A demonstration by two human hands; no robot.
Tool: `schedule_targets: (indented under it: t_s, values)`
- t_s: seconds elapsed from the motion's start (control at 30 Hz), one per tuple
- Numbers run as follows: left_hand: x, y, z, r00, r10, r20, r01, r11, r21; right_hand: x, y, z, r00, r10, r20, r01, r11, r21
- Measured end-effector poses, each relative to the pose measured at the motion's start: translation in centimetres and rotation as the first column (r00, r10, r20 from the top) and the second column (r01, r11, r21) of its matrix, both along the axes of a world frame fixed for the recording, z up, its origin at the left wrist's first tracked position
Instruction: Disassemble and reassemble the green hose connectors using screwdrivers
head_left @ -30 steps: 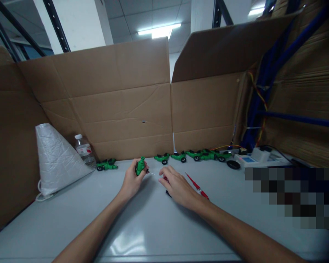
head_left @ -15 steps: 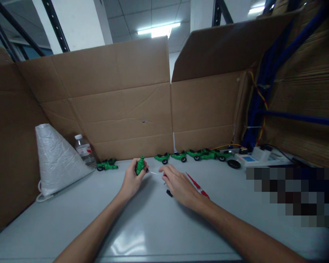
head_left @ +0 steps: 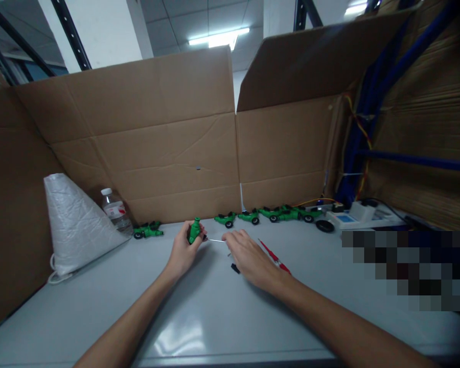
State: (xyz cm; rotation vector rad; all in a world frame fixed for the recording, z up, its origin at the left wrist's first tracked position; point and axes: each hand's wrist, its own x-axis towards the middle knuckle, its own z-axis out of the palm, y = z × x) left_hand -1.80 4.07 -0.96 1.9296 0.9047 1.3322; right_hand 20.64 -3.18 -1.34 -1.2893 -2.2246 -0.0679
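Upright between the fingers of my left hand [head_left: 183, 251] is a green toy part [head_left: 194, 231]. A thin metal rod [head_left: 216, 240] runs from a small dark piece at that part across to the fingertips of my right hand [head_left: 249, 256], which are pressed together round its other end. The rod's handle, if any, is hidden by my right hand. A small black piece [head_left: 235, 268] lies on the table just left of my right palm. Beyond my right hand lies a red pen-like tool [head_left: 275, 256], slanting behind the wrist.
Several green toy cars [head_left: 287, 213] line the back of the table [head_left: 111, 312], with more green toys [head_left: 148, 230] at left. A silver bag [head_left: 76, 230] and a bottle [head_left: 116, 210] stand far left. A black ring [head_left: 324, 226] and a power strip [head_left: 364, 216] are at right.
My right fingers have closed in on the rod's end, where a gap showed before. The whole view has shifted slightly. My left hand still holds the green part.
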Motion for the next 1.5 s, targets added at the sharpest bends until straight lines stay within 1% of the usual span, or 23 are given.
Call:
schedule_targets:
  t_s: [0.1, 0.33, 0.47, 0.57, 0.67, 0.73, 0.8, 0.87, 0.97, 1.1, 1.23, 1.33, 1.43, 1.5]
  values:
    - [0.1, 0.0, -0.1, 1.000, -0.017, 0.015, 0.017, 0.999, -0.039, 0.1, 0.0, 0.1, 0.999, -0.035, 0.033, 0.034, 0.999, 0.034]
    - [0.4, -0.4, 0.3, 0.991, -0.028, 0.134, 0.053, 0.981, -0.186, 0.2, 0.0, 0.2, 0.990, -0.083, 0.111, 0.082, 0.996, 0.021]
    - [0.5, -0.4, 0.3, 0.982, -0.029, 0.188, 0.076, 0.965, -0.250, 0.1, 0.1, 0.1, 0.991, -0.094, 0.100, 0.092, 0.996, 0.021]
    - [0.6, -0.5, 0.2, 0.966, -0.028, 0.256, 0.110, 0.944, -0.311, -0.1, 0.1, 0.2, 0.988, -0.152, 0.034, 0.152, 0.988, 0.006]
    - [1.1, -1.0, 0.3, 0.949, -0.017, 0.314, 0.140, 0.917, -0.373, -0.2, 0.0, 0.6, 0.976, -0.187, -0.110, 0.183, 0.982, -0.041]
    - [1.6, -1.5, 0.3, 0.946, -0.040, 0.321, 0.175, 0.898, -0.403, -0.3, 0.0, 0.8, 0.959, -0.182, -0.219, 0.160, 0.981, -0.113]
    - [2.1, -2.0, 0.2, 0.946, -0.088, 0.311, 0.219, 0.882, -0.416, -0.5, 0.1, 0.8, 0.939, -0.170, -0.299, 0.115, 0.975, -0.192]
    - [2.6, -2.4, -0.1, 0.945, -0.138, 0.295, 0.255, 0.878, -0.406, -0.8, 0.3, 0.5, 0.928, -0.151, -0.341, 0.069, 0.968, -0.242]
    - [3.0, -2.6, -0.6, 0.946, -0.204, 0.253, 0.289, 0.883, -0.369, -1.0, 0.7, -0.4, 0.918, -0.122, -0.376, 0.020, 0.964, -0.266]
    - [3.1, -2.8, -0.9, 0.953, -0.251, 0.172, 0.291, 0.916, -0.277, -1.0, 0.9, -1.0, 0.892, -0.109, -0.438, -0.020, 0.960, -0.280]
    - [2.9, -3.6, -0.6, 0.971, -0.239, 0.016, 0.238, 0.958, -0.160, -1.1, 0.9, -1.0, 0.828, -0.089, -0.554, -0.113, 0.940, -0.321]
    - [3.0, -4.1, -0.2, 0.971, -0.225, -0.083, 0.218, 0.972, -0.084, -1.3, 0.9, -1.0, 0.803, -0.109, -0.586, -0.125, 0.930, -0.344]
    - [2.9, -4.1, 0.0, 0.974, -0.190, -0.121, 0.185, 0.981, -0.049, -1.4, 0.9, -0.9, 0.801, -0.119, -0.587, -0.110, 0.934, -0.339]
    - [2.9, -3.9, -0.1, 0.979, -0.173, -0.103, 0.169, 0.984, -0.051, -1.3, 0.8, -0.7, 0.808, -0.107, -0.580, -0.101, 0.944, -0.314]
